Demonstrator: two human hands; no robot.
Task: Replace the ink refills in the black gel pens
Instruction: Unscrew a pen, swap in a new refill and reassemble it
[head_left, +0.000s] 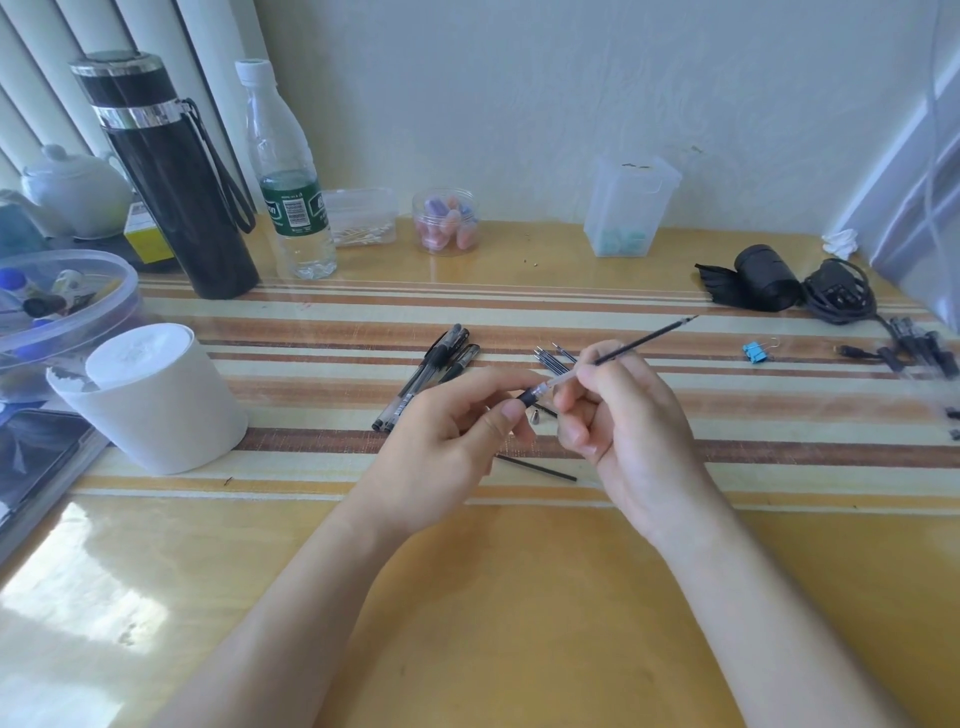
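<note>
My left hand pinches the black grip end of a clear pen barrel above the striped mat. My right hand holds a thin black ink refill whose lower end sits inside the barrel; its tip points up and to the right. Several capped black gel pens lie together left of my hands. A small bunch of spare refills lies just behind my fingers. One loose refill lies on the mat under my hands, and a small metal pen tip rests between them.
A white paper roll and a clear tub stand at the left, with a black flask and a water bottle behind. Small clear containers line the wall. A blue binder clip, black cable and more pens lie at the right.
</note>
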